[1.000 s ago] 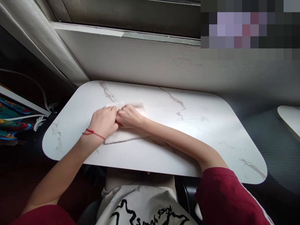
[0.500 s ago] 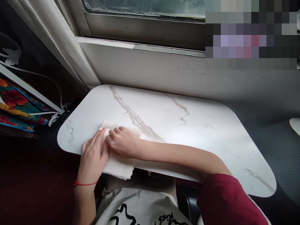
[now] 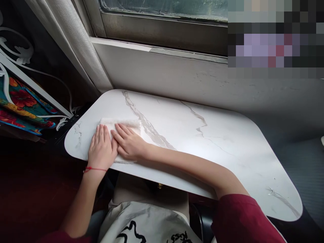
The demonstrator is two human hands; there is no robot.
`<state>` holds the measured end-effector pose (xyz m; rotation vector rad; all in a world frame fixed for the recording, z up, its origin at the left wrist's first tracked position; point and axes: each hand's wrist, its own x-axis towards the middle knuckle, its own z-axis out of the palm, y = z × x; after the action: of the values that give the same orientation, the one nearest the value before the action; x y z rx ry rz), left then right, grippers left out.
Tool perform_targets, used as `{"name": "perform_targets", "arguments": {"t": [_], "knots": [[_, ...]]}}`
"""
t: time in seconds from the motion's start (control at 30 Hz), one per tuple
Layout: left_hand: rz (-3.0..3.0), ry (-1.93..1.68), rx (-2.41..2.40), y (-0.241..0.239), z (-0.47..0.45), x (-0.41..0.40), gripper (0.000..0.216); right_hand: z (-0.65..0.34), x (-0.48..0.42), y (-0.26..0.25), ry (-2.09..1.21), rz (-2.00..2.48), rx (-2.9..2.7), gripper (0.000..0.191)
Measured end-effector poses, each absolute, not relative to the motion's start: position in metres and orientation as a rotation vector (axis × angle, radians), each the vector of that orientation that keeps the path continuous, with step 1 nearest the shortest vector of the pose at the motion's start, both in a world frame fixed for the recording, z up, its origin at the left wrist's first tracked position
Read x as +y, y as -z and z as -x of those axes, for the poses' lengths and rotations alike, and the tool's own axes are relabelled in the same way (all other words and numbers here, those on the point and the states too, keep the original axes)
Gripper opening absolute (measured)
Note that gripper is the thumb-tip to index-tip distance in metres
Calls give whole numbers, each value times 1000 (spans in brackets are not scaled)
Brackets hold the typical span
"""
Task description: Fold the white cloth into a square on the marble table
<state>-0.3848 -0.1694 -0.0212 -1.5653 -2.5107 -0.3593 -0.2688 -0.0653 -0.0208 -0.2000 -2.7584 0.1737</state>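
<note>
A white cloth (image 3: 131,123) lies spread on the left part of the white marbled tabletop (image 3: 172,125). My left hand (image 3: 102,145) rests flat on the cloth's left side, fingers stretched out and pointing away from me; a red string bracelet is round its wrist. Beside it, my right hand (image 3: 130,143) presses flat on the middle of the cloth, its fingers extended toward the upper left. The thumb of the left hand is close to the right hand. Under both palms the cloth is hidden.
A window (image 3: 164,10) and grey wall (image 3: 162,71) border the table's far side. On the left hang a pale curtain (image 3: 68,40) and a floral cloth (image 3: 22,101) behind a white metal frame (image 3: 37,86). A dark padded seat (image 3: 298,162) is at right.
Both hands have moved away from me with the cloth, which no longer hangs over the near edge. My right hand's curled fingers have straightened and flattened on it.
</note>
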Motion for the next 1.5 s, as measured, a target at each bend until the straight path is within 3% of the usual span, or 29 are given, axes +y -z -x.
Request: {"name": "perform_targets", "arguments": {"t": [0.33, 0.63, 1.07, 1.5], "knots": [[1829, 81, -2565, 3, 465, -36, 66, 338, 30, 32, -213, 591, -2722, 57], [1870, 404, -2440, 22, 529, 39, 62, 395, 93, 29, -241, 784, -2629, 52], [1781, 375, -2414, 28, 558, 53, 61, 422, 121, 35, -229, 653, -2612, 50], [1681, 322, -2465, 22, 531, 19, 60, 408, 89, 33, -148, 625, -2669, 51]]}}
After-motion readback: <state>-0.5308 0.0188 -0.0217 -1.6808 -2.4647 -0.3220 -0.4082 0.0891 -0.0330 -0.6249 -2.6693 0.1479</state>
